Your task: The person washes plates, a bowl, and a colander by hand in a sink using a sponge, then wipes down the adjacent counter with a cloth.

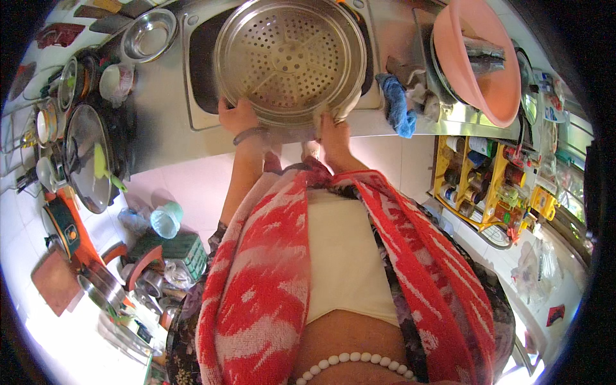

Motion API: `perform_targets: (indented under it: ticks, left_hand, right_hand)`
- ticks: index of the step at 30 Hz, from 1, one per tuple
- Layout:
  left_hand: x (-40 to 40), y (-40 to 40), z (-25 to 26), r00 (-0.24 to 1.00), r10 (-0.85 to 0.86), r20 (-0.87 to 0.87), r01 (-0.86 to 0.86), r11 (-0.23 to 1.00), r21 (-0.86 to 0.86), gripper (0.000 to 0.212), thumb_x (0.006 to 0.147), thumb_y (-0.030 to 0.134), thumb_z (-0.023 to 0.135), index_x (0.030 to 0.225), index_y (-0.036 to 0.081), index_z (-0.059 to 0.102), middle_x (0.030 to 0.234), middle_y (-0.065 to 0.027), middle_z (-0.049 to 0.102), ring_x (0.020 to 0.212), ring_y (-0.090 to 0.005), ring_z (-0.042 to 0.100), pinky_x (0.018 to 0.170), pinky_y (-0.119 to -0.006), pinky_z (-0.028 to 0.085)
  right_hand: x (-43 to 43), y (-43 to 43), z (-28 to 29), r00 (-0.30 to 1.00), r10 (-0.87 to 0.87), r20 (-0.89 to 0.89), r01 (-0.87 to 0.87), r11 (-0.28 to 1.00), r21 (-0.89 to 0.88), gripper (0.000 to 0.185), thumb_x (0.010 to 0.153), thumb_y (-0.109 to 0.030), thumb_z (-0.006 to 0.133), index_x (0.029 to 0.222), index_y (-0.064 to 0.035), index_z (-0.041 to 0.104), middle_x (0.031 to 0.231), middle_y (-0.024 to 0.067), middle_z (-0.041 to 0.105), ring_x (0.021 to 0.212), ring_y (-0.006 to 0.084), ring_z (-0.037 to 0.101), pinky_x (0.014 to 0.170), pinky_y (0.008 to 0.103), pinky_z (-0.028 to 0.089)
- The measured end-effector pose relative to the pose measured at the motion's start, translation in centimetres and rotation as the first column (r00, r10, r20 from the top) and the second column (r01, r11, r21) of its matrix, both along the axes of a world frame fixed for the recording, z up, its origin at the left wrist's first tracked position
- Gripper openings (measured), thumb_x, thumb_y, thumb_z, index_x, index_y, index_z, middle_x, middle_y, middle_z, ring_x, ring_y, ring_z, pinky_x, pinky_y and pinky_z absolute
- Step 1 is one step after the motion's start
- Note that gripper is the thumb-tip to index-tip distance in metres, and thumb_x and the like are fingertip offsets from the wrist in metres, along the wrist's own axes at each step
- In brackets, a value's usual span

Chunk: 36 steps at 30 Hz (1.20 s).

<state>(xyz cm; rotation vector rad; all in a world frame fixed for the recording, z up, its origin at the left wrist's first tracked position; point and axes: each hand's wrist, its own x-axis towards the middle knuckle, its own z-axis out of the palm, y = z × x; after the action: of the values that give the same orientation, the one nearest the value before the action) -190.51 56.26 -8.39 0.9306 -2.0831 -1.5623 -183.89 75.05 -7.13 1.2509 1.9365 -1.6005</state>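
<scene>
A round metal steamer basket [291, 57] with a perforated bottom sits over the sink [202, 91] in the steel counter. My left hand [239, 117] grips its near rim at the left, fingers curled around the edge. On the near right side, my right hand [334, 130] is closed on a pale cloth [350, 105], which lies against the rim. Whether that hand also grips the metal under the cloth is hidden. Blue cloth [397, 106] lies bunched on the counter to the right of the sink.
A pink plastic basin [469, 91] stands tilted at the right with what looks like fish [483, 54] inside. Left of the sink are a steel bowl [149, 36] and a glass lid [89, 159]. A yellow rack [462, 178] of jars stands at the lower right.
</scene>
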Motion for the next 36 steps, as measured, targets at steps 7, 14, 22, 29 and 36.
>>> perform_targets:
  ticks: [7, 14, 22, 29, 36]
  left_hand:
    - [-0.2, 6.1, 2.3, 0.997, -0.007, -0.076, 0.029, 0.954, 0.299, 0.039, 0.077, 0.001, 0.057, 0.115, -0.005, 0.048, 0.107, -0.0139, 0.059, 0.091, -0.0227, 0.055, 0.084, -0.032, 0.044]
    - [-2.5, 0.0, 1.1, 0.995, -0.010, -0.098, 0.031, 0.978, 0.208, 0.047, 0.074, 0.004, 0.058, 0.118, -0.006, 0.045, 0.107, -0.0158, 0.057, 0.089, -0.0239, 0.056, 0.083, -0.032, 0.045]
    - [-3.3, -2.1, 2.1, 0.992, -0.098, 0.075, 0.102, 0.993, -0.053, 0.043, 0.071, 0.013, 0.065, 0.108, -0.005, 0.055, 0.103, -0.0151, 0.061, 0.091, -0.0259, 0.058, 0.086, -0.033, 0.044]
    - [-6.7, -3.5, 1.9, 0.943, -0.268, 0.197, 0.329, 0.843, -0.425, 0.047, 0.071, 0.023, 0.066, 0.108, -0.004, 0.057, 0.106, -0.0207, 0.061, 0.097, -0.0344, 0.059, 0.087, -0.039, 0.045]
    - [-9.9, 2.0, 2.0, 0.865, -0.460, 0.199, 0.476, 0.631, -0.613, 0.041, 0.076, 0.015, 0.065, 0.112, -0.003, 0.054, 0.108, -0.0248, 0.055, 0.103, -0.0404, 0.053, 0.089, -0.045, 0.044]
  right_hand:
    - [1.1, -4.2, -3.6, 0.958, -0.087, -0.273, -0.030, 0.918, -0.395, 0.045, 0.084, -0.034, 0.064, 0.105, 0.0033, 0.052, 0.084, 0.0146, 0.056, 0.072, 0.0213, 0.051, 0.063, 0.0381, 0.045]
    - [-2.5, 10.2, -0.1, 0.949, 0.266, -0.172, -0.180, 0.899, 0.399, 0.037, 0.085, -0.034, 0.064, 0.085, 0.0030, 0.064, 0.067, 0.0078, 0.062, 0.063, 0.0156, 0.058, 0.055, 0.0345, 0.047]
    - [-16.0, 25.5, -2.0, 0.864, 0.482, -0.148, -0.199, 0.596, 0.778, 0.061, 0.084, -0.048, 0.061, 0.111, 0.0061, 0.054, 0.094, 0.0261, 0.063, 0.089, 0.0364, 0.062, 0.077, 0.0426, 0.049]
    - [-19.1, 27.6, -4.8, 0.904, 0.306, -0.298, 0.000, 0.698, 0.716, 0.051, 0.086, -0.039, 0.060, 0.107, 0.0074, 0.053, 0.084, 0.0149, 0.063, 0.064, 0.0187, 0.065, 0.049, 0.0279, 0.052]
    - [-18.3, 27.0, -0.7, 0.933, 0.014, -0.360, 0.115, 0.936, 0.333, 0.055, 0.086, -0.034, 0.063, 0.120, 0.0070, 0.048, 0.106, 0.0159, 0.059, 0.085, 0.0228, 0.062, 0.060, 0.0309, 0.056]
